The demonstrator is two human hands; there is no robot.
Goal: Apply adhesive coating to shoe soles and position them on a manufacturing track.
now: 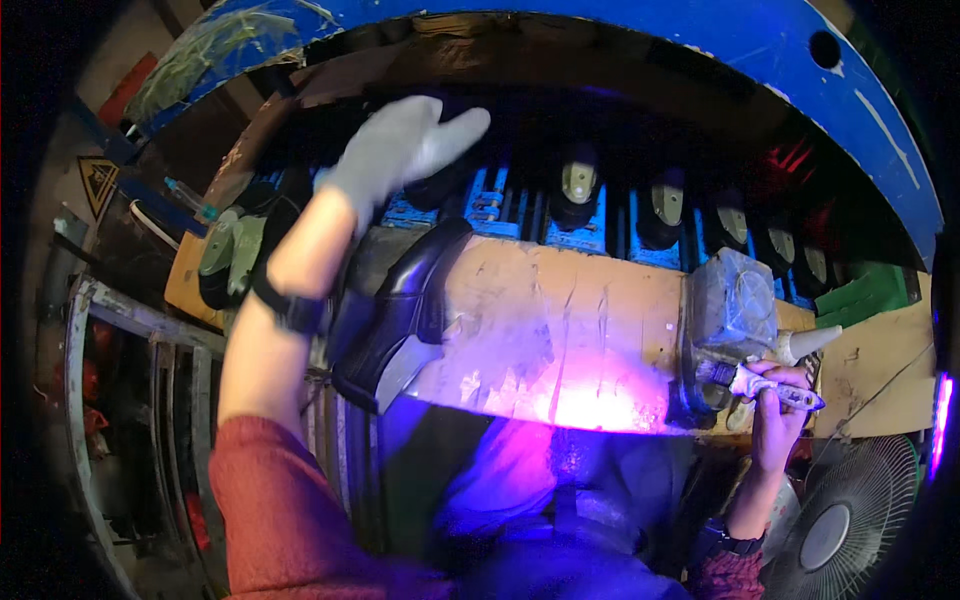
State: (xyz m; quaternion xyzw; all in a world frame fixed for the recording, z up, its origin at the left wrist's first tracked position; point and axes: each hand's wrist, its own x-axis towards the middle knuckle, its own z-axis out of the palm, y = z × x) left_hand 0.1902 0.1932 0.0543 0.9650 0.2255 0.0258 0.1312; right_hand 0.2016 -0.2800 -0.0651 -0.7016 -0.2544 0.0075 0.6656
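My left hand, in a grey glove, reaches out over the row of blue metal holders, thumb apart from the fingers. Dark shapes lie beneath it, too dim to make out. Near my left forearm a black shoe rests on its side on the worktable, its pale grey heel toward me. In my bare right hand, fingers close around the pale handle of a brush. Its dark bristles point left, beside a grey, crusted block-shaped container.
Dark shoes with greenish soles stand upside down along the holders. Another pair sits at the table's left end. A blue curved machine frame arches overhead. A fan stands at lower right, a metal rack at left.
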